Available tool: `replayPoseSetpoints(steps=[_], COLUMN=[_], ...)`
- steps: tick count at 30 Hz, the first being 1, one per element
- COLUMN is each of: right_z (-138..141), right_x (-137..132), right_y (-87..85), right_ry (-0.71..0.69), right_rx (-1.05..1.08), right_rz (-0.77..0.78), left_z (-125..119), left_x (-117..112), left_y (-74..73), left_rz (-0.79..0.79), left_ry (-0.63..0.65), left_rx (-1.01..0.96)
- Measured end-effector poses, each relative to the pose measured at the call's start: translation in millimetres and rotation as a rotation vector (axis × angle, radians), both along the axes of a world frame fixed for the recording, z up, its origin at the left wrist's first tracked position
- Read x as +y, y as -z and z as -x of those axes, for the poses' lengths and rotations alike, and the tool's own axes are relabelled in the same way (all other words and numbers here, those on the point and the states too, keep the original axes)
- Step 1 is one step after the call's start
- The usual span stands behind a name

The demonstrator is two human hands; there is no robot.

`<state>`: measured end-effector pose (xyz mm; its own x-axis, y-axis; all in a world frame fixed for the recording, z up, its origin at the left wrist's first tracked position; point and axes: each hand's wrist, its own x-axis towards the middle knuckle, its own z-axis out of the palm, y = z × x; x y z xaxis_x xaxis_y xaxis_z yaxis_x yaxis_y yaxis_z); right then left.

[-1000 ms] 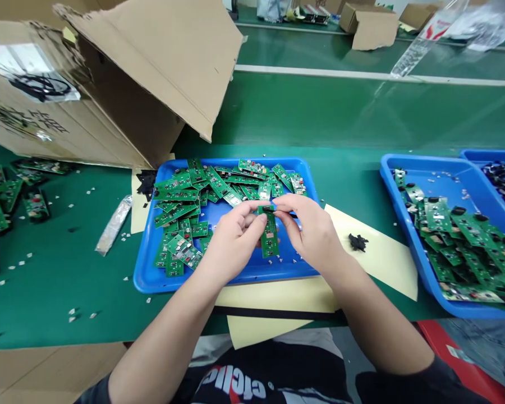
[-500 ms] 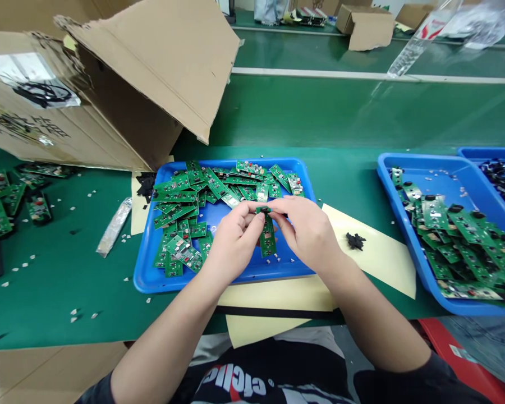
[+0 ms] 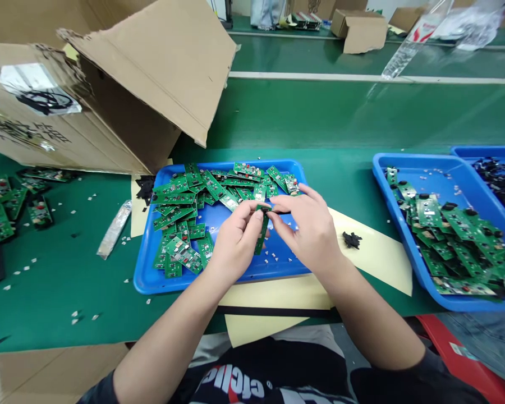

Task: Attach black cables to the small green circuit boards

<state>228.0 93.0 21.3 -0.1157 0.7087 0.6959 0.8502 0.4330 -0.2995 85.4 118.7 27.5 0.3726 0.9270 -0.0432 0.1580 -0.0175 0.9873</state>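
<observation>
My left hand [image 3: 234, 242] pinches a narrow green circuit board [image 3: 262, 229] near its upper end, over the front part of a blue tray [image 3: 142, 280]. My right hand [image 3: 313, 227] has its thumb and forefinger closed on a small, thin black piece [image 3: 281, 212] at the board's upper end. Whether that piece touches the board is hard to see behind the fingers. Many loose circuit boards [image 3: 174, 196] lie in the tray, mostly along its left and far sides. Small white bits [image 3: 273, 257] are scattered on the tray floor beneath my hands.
At the right, another blue tray [image 3: 379, 174] holds stacked boards with black parts, beside a tray of black pieces [image 3: 499, 174]. A black pile [image 3: 352, 240] sits on yellowish paper [image 3: 382, 261]. A big cardboard box [image 3: 122, 123] stands back left; more boards [image 3: 12, 202] lie at far left.
The board has turned more edge-on between my hands. My right hand's fingers have shifted and spread a little, and the whole view has moved slightly.
</observation>
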Motion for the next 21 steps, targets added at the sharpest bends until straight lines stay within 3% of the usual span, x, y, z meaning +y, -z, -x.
replayPoseSetpoints(steps=[9,13,16,18,21], right_z=[5,-8,-16,-20,-22], right_x=[-9,-7,-7,-7,-6], right_y=[-13.4,-22.7,-25.7,-26.0,-26.7], right_ry=[0.162,0.231,0.195,0.100,-0.132], right_rx=[0.025,0.188,0.315,0.417,0.581], right_rz=[-0.084,-0.035,-0.019,0.124,0.556], left_z=[6,9,10,10,10], left_x=[0,0,0,-1,-1], left_y=[-10.2,-10.4,-10.4,-11.1,-13.4], left_rz=[-0.060,-0.104,-0.207,-0.296,-0.408], left_ry=[0.064,0.057,0.082,0.100,0.129], left_rx=[0.034,0.089,0.129,0.160,0.193])
